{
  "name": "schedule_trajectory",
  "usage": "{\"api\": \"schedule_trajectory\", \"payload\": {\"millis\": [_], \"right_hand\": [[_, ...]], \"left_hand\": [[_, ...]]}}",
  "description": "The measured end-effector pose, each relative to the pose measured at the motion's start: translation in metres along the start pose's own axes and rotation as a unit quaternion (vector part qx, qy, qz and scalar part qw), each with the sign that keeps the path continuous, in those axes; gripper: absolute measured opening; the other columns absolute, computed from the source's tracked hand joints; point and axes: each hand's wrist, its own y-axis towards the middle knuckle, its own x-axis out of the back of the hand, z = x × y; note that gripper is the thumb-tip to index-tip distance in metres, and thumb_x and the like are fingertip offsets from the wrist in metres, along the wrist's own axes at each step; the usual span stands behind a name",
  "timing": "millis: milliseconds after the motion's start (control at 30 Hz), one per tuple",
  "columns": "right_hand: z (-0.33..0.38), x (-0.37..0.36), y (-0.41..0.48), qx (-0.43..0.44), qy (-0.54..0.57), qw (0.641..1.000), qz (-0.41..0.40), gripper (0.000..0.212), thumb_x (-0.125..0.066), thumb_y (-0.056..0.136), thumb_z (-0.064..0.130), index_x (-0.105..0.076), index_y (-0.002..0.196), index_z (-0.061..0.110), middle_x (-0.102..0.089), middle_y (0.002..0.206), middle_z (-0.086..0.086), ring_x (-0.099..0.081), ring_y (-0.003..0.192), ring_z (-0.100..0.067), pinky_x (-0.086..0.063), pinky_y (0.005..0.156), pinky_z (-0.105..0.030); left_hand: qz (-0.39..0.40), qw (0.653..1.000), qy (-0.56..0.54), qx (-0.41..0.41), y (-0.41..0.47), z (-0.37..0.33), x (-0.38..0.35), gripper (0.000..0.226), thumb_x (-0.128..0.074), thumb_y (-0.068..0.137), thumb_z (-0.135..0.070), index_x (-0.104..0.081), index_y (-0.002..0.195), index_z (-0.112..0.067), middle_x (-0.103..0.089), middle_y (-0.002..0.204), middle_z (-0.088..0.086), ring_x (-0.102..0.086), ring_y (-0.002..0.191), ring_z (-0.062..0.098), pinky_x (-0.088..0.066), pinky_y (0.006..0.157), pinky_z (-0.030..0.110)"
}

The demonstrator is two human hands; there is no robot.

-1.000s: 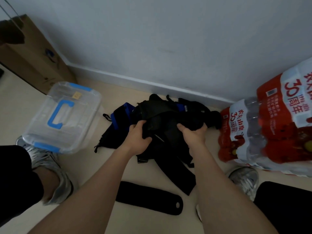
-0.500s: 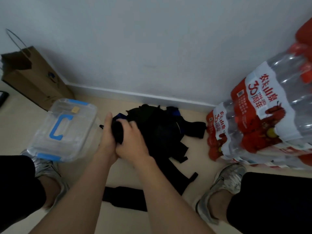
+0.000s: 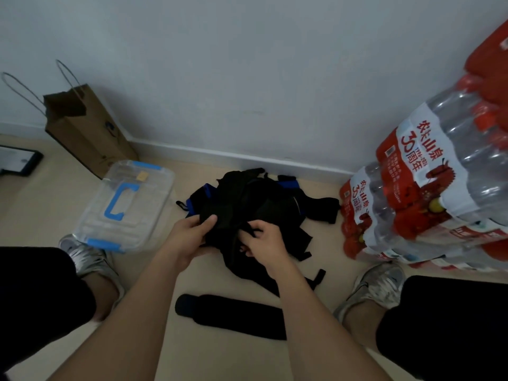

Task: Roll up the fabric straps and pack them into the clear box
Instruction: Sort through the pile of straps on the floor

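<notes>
Fabric straps at the sorting stage. Nearest the viewer, between two grey sneakers, one long flat black strap lies alone and unrolled on the beige floor. Just beyond it both hands work the near edge of the main heap, a tangle of black bands with some blue-trimmed pieces. The left hand grips a fold of black cloth, thumb on top. The right hand has its fingers curled round a narrow black band. To the left of the heap and just apart from it stands the clear plastic box with blue handle and latches, its lid still on. A brown paper carrier bag stands behind the box against the white wall. Shrink-wrapped packs of bottled water with red labels are stacked at the right. The step in hand appears to be freeing one strap. It is best drawn out by a single end while the other hand pins the heap, then laid flat and rolled tightly from one end. The lid must come off before packing. Half a second earlier the two hands were clasped together over a dark bundle at the heap's left edge, near the box. Now they are apart and centred on the heap.
</notes>
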Motion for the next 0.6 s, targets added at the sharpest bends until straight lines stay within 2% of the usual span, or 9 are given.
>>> {"api": "schedule_trajectory", "payload": {"millis": [67, 167, 233, 300, 367, 500, 600], "right_hand": [[0.002, 0.005, -0.001, 0.004, 0.004, 1.0, 0.015, 0.005, -0.075, 0.102, 0.02, -0.078, 0.105, 0.022, -0.083, 0.09, -0.002, -0.075, 0.067, -0.013, -0.056, 0.059, -0.026], [0.008, 0.011, -0.002, -0.001, 0.03, 0.999, 0.041, 0.012, -0.069, 0.106, 0.02, -0.077, 0.116, 0.022, -0.084, 0.096, -0.003, -0.08, 0.076, -0.022, -0.06, 0.062, -0.029], [0.012, 0.016, -0.001, -0.011, 0.058, 0.998, 0.038, 0.014, -0.068, 0.107, 0.017, -0.075, 0.118, 0.021, -0.084, 0.099, -0.002, -0.083, 0.084, -0.027, -0.062, 0.064, -0.028], [0.013, 0.019, 0.0, -0.014, 0.063, 0.998, 0.025, 0.012, -0.071, 0.105, 0.018, -0.077, 0.115, 0.018, -0.084, 0.099, -0.004, -0.083, 0.087, -0.027, -0.062, 0.065, -0.027], [0.012, 0.018, 0.0, -0.006, 0.056, 0.998, 0.007, 0.013, -0.077, 0.101, 0.023, -0.078, 0.111, 0.015, -0.084, 0.097, -0.004, -0.083, 0.085, -0.025, -0.061, 0.066, -0.029], [0.005, 0.013, 0.001, 0.016, 0.039, 0.997, -0.057, 0.029, -0.086, 0.092, 0.04, -0.079, 0.095, 0.012, -0.082, 0.082, -0.004, -0.077, 0.065, -0.015, -0.057, 0.06, -0.025], [-0.002, 0.014, 0.002, 0.016, 0.043, 0.997, -0.059, 0.027, -0.083, 0.095, 0.041, -0.08, 0.095, 0.014, -0.081, 0.079, -0.005, -0.073, 0.061, -0.014, -0.055, 0.057, -0.023]], "left_hand": [[-0.05, 0.999, -0.005, -0.012, 0.0, -0.005, -0.004, 0.018, -0.063, 0.109, -0.028, -0.072, 0.117, -0.014, -0.08, 0.111, 0.011, -0.08, 0.094, 0.025, -0.066, 0.067, 0.038], [-0.098, 0.995, -0.014, -0.029, 0.001, -0.012, -0.008, 0.021, -0.055, 0.112, -0.032, -0.068, 0.113, -0.015, -0.077, 0.109, 0.01, -0.078, 0.096, 0.026, -0.064, 0.066, 0.038], [-0.073, 0.997, -0.019, -0.032, 0.001, -0.015, -0.01, 0.022, -0.056, 0.112, -0.034, -0.067, 0.118, -0.015, -0.077, 0.112, 0.01, -0.078, 0.099, 0.028, -0.065, 0.071, 0.04], [-0.012, 1.0, -0.001, -0.022, 0.0, -0.017, -0.012, 0.028, -0.071, 0.104, -0.036, -0.067, 0.125, -0.019, -0.079, 0.116, 0.007, -0.079, 0.104, 0.029, -0.066, 0.081, 0.044], [0.029, 0.998, 0.046, -0.019, -0.001, -0.017, -0.014, 0.038, -0.087, 0.091, -0.029, -0.069, 0.123, -0.021, -0.082, 0.112, 0.005, -0.08, 0.103, 0.025, -0.067, 0.084, 0.043], [0.035, 0.994, 0.098, -0.027, 0.0, -0.014, -0.018, 0.03, -0.09, 0.085, -0.012, -0.07, 0.104, -0.021, -0.084, 0.099, 0.006, -0.082, 0.091, 0.021, -0.065, 0.076, 0.036], [-0.007, 0.991, 0.131, -0.037, 0.006, -0.011, -0.016, 0.033, -0.091, 0.084, -0.008, -0.068, 0.101, -0.025, -0.084, 0.094, 0.005, -0.081, 0.088, 0.02, -0.065, 0.083, 0.038]]}}
